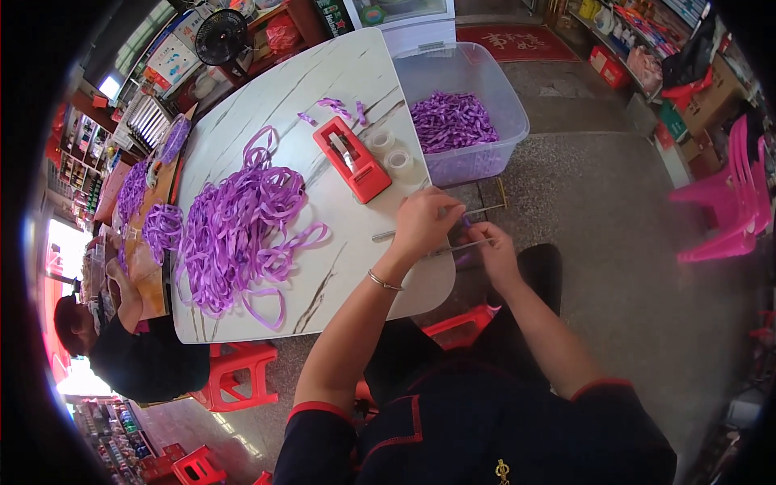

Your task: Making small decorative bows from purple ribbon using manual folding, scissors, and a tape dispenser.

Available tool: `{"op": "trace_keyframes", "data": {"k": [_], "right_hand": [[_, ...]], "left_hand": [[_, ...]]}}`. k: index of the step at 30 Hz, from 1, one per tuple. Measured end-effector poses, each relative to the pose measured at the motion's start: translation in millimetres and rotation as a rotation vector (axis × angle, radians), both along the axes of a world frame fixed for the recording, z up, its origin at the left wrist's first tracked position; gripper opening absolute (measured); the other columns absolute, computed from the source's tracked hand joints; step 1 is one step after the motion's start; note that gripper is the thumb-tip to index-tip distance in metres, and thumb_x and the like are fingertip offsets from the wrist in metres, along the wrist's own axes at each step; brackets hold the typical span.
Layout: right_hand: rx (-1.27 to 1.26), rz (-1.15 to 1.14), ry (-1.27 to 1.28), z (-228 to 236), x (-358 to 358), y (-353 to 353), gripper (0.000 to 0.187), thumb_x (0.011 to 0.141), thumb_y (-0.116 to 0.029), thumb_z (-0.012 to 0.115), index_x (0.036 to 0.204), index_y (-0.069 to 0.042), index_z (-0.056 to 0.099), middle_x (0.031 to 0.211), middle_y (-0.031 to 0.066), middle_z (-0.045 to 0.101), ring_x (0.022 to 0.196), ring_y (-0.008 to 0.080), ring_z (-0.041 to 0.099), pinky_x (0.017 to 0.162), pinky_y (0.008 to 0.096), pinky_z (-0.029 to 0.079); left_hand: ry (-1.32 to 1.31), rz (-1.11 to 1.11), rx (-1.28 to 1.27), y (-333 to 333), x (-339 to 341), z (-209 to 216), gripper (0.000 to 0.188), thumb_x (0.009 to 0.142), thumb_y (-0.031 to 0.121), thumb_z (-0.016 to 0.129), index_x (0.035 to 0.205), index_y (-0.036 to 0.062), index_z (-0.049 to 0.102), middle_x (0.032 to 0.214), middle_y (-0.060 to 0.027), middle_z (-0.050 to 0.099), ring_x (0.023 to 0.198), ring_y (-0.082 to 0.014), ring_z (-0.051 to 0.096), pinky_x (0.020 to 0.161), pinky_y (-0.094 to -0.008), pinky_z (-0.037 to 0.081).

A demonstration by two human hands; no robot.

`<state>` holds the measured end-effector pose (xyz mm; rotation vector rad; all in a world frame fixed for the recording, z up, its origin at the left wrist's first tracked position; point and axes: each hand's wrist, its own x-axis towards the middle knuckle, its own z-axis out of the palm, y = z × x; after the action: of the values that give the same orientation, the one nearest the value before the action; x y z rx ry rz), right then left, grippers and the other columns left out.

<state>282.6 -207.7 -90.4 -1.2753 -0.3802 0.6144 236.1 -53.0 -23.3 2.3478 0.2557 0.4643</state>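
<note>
1. The left hand (pixel 427 220) is over the table's right end, fingers bent and thumb drawn in toward them. What it pinches cannot be told.
2. The right hand (pixel 495 255) is just beside it, off the table edge, fingers drawn together; its exact grip cannot be told.
3. A short purple ribbon (pixel 465 221) shows between the two hands, close to the fingertips (partly hidden by them).
4. A thin rod (pixel 381 237) passes beneath the left hand; a second rod (pixel 457 248) runs between the hands toward the right fingers.
5. Ahead and to the left of the left hand lies a red tape dispenser (pixel 352 160), with two tape rolls (pixel 407 168) beside it. The dispenser stands between that hand and some ribbon scraps (pixel 333 105) farther ahead.
6. Well left of the left hand, a tangled ribbon heap (pixel 234 234) covers much of the table (pixel 352 220), loose loops reaching toward the forearm.
7. Directly ahead of both hands, past the table edge, stands a clear bin (pixel 508 101) containing purple pieces (pixel 453 121).
8. Below the hands, a red stool (pixel 459 325) sits at the table edge.
9. Far left, a co-worker (pixel 149 356) sits at another table; far right are pink chairs (pixel 731 194).
</note>
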Motion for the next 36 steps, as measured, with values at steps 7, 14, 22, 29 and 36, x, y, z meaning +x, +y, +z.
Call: {"op": "trace_keyframes", "data": {"k": [7, 14, 22, 29, 36], "right_hand": [[-0.044, -0.021, 0.002, -4, -7, -4, 0.015, 0.089, -0.014, 0.055, 0.096, -0.001, 0.06, 0.08, 0.0016, 0.063, 0.073, 0.0078, 0.057, 0.065, 0.0199, 0.043], [-0.207, 0.106, -0.173, 25, -39, -45, 0.019, 0.091, -0.016, 0.052, 0.099, -0.002, 0.06, 0.088, 0.005, 0.066, 0.07, 0.0078, 0.057, 0.064, 0.0196, 0.043], [-0.42, 0.394, -0.753, 61, -98, -143, 0.01, 0.082, -0.015, 0.061, 0.087, -0.009, 0.067, 0.081, 0.003, 0.066, 0.082, 0.0147, 0.062, 0.082, 0.0313, 0.037], [-0.276, 0.379, -1.023, 76, -123, -179, 0.013, 0.071, -0.017, 0.072, 0.084, -0.015, 0.068, 0.101, 0.0032, 0.06, 0.102, 0.0205, 0.055, 0.084, 0.0343, 0.038], [-0.288, 0.348, -0.715, 70, -136, -196, 0.02, 0.069, -0.018, 0.075, 0.089, -0.017, 0.071, 0.116, 0.0065, 0.044, 0.107, 0.0241, 0.042, 0.09, 0.0345, 0.037]], "left_hand": [[0.065, -0.014, 0.138, -1, 4, -1, 0.018, 0.073, 0.029, 0.067, 0.076, 0.0107, 0.07, 0.079, -0.0044, 0.062, 0.075, -0.023, 0.057, 0.067, -0.0383, 0.04], [0.161, 0.004, 0.166, -1, 3, -3, 0.018, 0.073, 0.03, 0.066, 0.076, 0.0126, 0.07, 0.085, -0.0027, 0.063, 0.086, -0.0253, 0.056, 0.075, -0.042, 0.039], [0.115, -0.021, 0.237, -1, 6, -5, 0.021, 0.076, 0.031, 0.066, 0.077, 0.0104, 0.07, 0.082, -0.0033, 0.063, 0.078, -0.0246, 0.058, 0.071, -0.0399, 0.04], [0.152, -0.026, 0.25, -1, 7, -2, 0.02, 0.078, 0.03, 0.063, 0.079, 0.0107, 0.069, 0.084, -0.0035, 0.063, 0.082, -0.0248, 0.058, 0.071, -0.0408, 0.04], [0.084, -0.043, 0.236, -4, 5, -3, 0.021, 0.078, 0.029, 0.064, 0.08, 0.0082, 0.069, 0.081, -0.0063, 0.063, 0.076, -0.0256, 0.059, 0.067, -0.0401, 0.042]]}}
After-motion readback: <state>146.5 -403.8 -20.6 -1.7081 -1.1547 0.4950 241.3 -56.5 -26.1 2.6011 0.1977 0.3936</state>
